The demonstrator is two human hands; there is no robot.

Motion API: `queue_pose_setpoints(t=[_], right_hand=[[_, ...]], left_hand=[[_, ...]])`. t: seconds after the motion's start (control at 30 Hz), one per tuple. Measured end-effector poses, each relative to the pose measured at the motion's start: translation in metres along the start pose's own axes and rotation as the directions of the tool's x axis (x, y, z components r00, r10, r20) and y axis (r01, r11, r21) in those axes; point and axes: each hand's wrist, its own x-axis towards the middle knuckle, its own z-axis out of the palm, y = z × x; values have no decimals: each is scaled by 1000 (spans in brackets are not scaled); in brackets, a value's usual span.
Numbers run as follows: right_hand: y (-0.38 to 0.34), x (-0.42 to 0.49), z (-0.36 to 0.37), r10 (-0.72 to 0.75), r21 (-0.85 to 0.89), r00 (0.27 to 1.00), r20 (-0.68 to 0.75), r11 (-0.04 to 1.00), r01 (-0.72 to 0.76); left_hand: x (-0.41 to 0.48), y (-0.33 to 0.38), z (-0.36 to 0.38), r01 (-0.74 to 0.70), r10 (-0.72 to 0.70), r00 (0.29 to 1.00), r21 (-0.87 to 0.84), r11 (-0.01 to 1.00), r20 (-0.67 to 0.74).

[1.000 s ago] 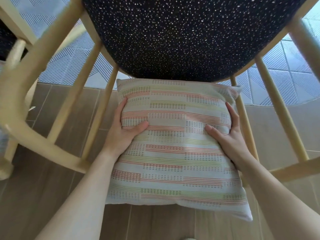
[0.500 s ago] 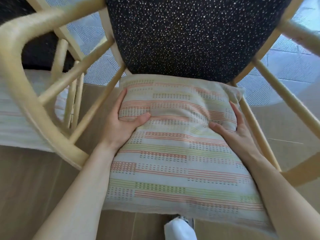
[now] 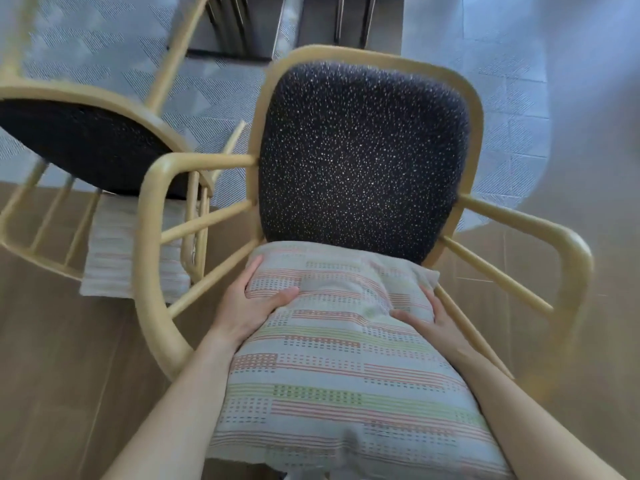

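1. Head view, biggest thing first: the yellow wooden armchair [image 3: 571, 258] with the dark speckled backrest [image 3: 360, 161] is right in front of the person. A second chair [image 3: 104, 98] of the same kind stands off to the left, so two chairs.
2. The striped cushion [image 3: 339, 368] lies over the armchair's seat. Its far edge is tucked up against the bottom of the backrest and its near end pokes out toward the person. There's another striped cushion [image 3: 131, 258] on the second chair, so two cushions.
3. Two hands, both busy. The left hand [image 3: 249, 306] grasps the cushion's left edge with its thumb on top, and the right hand [image 3: 433, 323] does the same on the right edge.
4. I'd say it's nearly done. The cushion is basically in place, and what's left looks like settling it square and letting go.
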Motion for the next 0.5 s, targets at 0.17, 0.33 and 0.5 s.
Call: queue_pose_setpoints(t=[0.17, 0.33, 0.5], right_hand=[[-19, -10, -24, 89, -43, 994, 62, 995, -87], [-45, 7, -47, 132, -175, 979, 154, 979, -105], [-101, 46, -72, 129, -280, 973, 191, 957, -72]], left_hand=[[-12, 29, 2, 113, -113, 993, 9, 994, 24], [-3, 63, 4, 237, -241, 970, 80, 968, 43], [38, 121, 1, 240, -267, 938, 140, 961, 223]])
